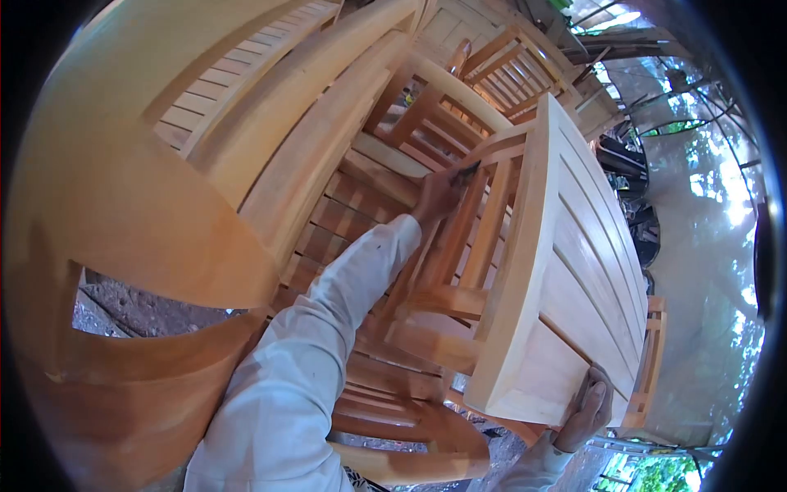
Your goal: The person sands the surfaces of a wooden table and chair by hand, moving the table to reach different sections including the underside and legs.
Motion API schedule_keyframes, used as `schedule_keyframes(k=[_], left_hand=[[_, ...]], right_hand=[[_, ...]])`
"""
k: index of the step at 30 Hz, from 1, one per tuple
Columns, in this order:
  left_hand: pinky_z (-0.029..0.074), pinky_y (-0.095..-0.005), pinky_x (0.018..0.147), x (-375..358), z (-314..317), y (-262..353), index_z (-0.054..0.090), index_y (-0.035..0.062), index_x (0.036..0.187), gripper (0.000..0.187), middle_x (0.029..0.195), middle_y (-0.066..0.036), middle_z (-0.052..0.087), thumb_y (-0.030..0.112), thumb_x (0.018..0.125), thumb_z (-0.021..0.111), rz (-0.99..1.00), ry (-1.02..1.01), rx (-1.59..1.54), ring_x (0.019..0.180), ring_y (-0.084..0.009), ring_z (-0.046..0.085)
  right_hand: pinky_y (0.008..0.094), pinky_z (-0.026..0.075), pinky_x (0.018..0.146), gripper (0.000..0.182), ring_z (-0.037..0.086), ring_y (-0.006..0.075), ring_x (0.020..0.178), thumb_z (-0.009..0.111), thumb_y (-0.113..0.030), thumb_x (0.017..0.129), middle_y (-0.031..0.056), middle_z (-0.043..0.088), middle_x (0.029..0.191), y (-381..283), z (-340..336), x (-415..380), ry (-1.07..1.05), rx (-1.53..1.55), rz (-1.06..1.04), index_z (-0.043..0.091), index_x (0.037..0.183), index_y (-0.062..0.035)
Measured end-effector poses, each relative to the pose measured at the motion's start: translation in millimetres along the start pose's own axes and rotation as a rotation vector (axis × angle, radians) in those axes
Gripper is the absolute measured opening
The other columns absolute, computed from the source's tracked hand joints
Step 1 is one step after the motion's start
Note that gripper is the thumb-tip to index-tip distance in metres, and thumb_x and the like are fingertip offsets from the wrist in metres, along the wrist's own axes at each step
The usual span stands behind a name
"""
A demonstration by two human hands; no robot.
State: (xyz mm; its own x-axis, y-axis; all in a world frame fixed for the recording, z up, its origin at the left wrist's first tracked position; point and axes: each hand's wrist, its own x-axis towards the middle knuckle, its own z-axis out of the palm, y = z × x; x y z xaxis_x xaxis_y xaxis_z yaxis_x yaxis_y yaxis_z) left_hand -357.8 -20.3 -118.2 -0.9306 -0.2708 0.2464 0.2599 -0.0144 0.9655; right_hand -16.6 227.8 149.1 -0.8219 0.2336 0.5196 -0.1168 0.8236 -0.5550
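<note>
A pale wooden piece of furniture stands tilted at centre right, with a broad slatted panel facing up and to the right. My left hand reaches past the panel's near side to the upright slats of the frame. Its fingers are bent together around a small dark piece at the fingertips, which I cannot make out. At the panel's lower end, my right hand curls over the edge, fingertips bent on the slats near a gap. Light long sleeves cover both arms, the left one crossing in front of a slatted seat.
A large curved wooden chair part fills the left side, close to my left arm. More slatted chairs stand at the back, and a curved wooden frame lies low in front. A pale sheet hangs on the right.
</note>
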Motion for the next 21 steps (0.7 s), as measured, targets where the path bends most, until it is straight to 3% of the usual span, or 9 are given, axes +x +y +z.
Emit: schedule_keyframes(k=[3, 5, 9, 12, 15, 18, 21], left_hand=[[0.056, -0.0404, 0.08, 3, -12, -23, 0.07, 0.009, 0.13, 0.031, 0.105, -0.024, 0.074, 0.011, 0.102, 0.058, 0.141, 0.024, 0.119, 0.093, -0.0323, 0.075], [0.057, -0.0418, 0.076, 0, -26, -32, 0.071, 0.0129, 0.129, 0.032, 0.107, -0.022, 0.075, 0.017, 0.098, 0.063, -0.127, 0.052, 0.055, 0.092, -0.0376, 0.074], [0.059, -0.0432, 0.08, 13, -32, -45, 0.072, 0.0179, 0.13, 0.037, 0.113, -0.02, 0.074, 0.023, 0.095, 0.064, -0.339, -0.14, 0.13, 0.094, -0.0389, 0.073], [0.058, -0.0456, 0.084, 33, -6, -72, 0.072, 0.0205, 0.131, 0.038, 0.113, -0.02, 0.074, 0.025, 0.095, 0.059, -0.333, -0.157, 0.201, 0.097, -0.039, 0.072], [0.055, -0.0422, 0.09, 40, 12, -83, 0.065, 0.0238, 0.141, 0.043, 0.118, -0.023, 0.072, 0.026, 0.099, 0.057, -0.105, -0.144, 0.273, 0.106, -0.0366, 0.072], [0.054, -0.0478, 0.09, 41, 19, -74, 0.068, 0.0228, 0.136, 0.042, 0.113, -0.023, 0.072, 0.023, 0.096, 0.055, -0.188, -0.134, 0.12, 0.105, -0.0411, 0.07], [0.054, -0.0473, 0.091, 51, 25, -72, 0.066, 0.0247, 0.138, 0.043, 0.113, -0.023, 0.072, 0.024, 0.097, 0.056, -0.073, -0.091, 0.069, 0.103, -0.0417, 0.07]], right_hand=[[0.0391, 0.05, 0.101, 0.043, 0.065, 0.0293, 0.112, 0.047, -0.026, 0.109, 0.0215, 0.069, 0.12, -6, 1, 1, -0.007, -0.006, -0.003, 0.069, 0.11, 0.0107], [0.0391, 0.05, 0.102, 0.043, 0.064, 0.0292, 0.115, 0.047, -0.026, 0.109, 0.0215, 0.068, 0.123, -7, 2, 1, -0.019, 0.013, 0.005, 0.068, 0.112, 0.0113], [0.0394, 0.05, 0.105, 0.043, 0.06, 0.0294, 0.121, 0.046, -0.025, 0.109, 0.0217, 0.064, 0.129, -1, 2, -2, -0.012, 0.138, 0.074, 0.065, 0.117, 0.0129], [0.04, 0.049, 0.105, 0.042, 0.061, 0.0292, 0.121, 0.045, -0.024, 0.109, 0.0211, 0.065, 0.128, 1, 2, -2, 0.006, 0.133, 0.066, 0.066, 0.116, 0.0122], [0.0412, 0.047, 0.104, 0.042, 0.063, 0.0286, 0.114, 0.043, -0.024, 0.108, 0.0197, 0.07, 0.121, -2, 6, -1, 0.031, 0.06, 0.023, 0.068, 0.112, 0.0099], [0.0414, 0.047, 0.104, 0.043, 0.063, 0.0286, 0.114, 0.044, -0.025, 0.108, 0.0198, 0.07, 0.121, 0, 3, -2, 0.011, 0.008, 0.0, 0.068, 0.112, 0.01], [0.0412, 0.046, 0.104, 0.044, 0.063, 0.0283, 0.114, 0.044, -0.026, 0.108, 0.0196, 0.07, 0.121, -3, 1, 0, -0.013, -0.054, -0.019, 0.069, 0.111, 0.0099]])
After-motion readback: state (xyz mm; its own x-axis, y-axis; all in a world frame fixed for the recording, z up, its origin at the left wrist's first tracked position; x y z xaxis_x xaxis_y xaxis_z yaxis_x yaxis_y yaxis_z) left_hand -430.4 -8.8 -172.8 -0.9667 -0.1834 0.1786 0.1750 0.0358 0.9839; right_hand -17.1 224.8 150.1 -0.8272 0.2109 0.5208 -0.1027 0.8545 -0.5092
